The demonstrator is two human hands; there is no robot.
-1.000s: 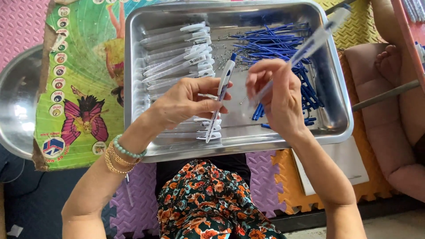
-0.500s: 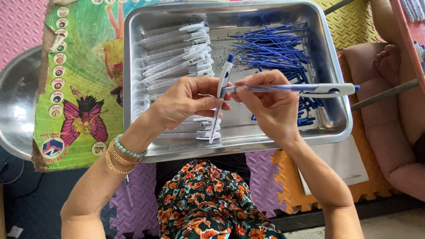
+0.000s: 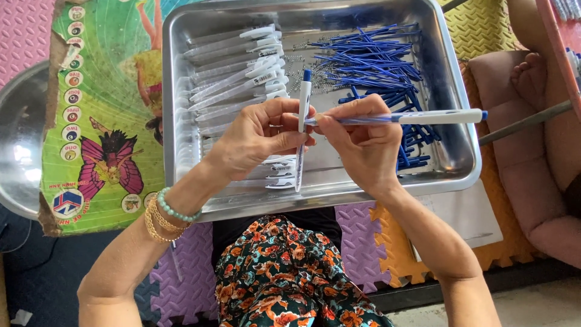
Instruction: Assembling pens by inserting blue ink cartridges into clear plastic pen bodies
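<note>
Two pens were pinched: left hand (image 3: 257, 136) shut on an upright pen (image 3: 302, 127), right hand (image 3: 357, 142) on a sideways pen (image 3: 417, 117). Loose grip could have dropped either into the steel tray (image 3: 451, 169).

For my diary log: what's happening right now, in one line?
left hand: holds upright pen | right hand: holds sideways pen | below: metal tray, blue refills

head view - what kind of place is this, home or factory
Probably a home floor used for piecework, not a factory. Foam puzzle mats cover the floor, a metal tray holds pen barrels and blue refills, and the person sits on the ground.
</note>
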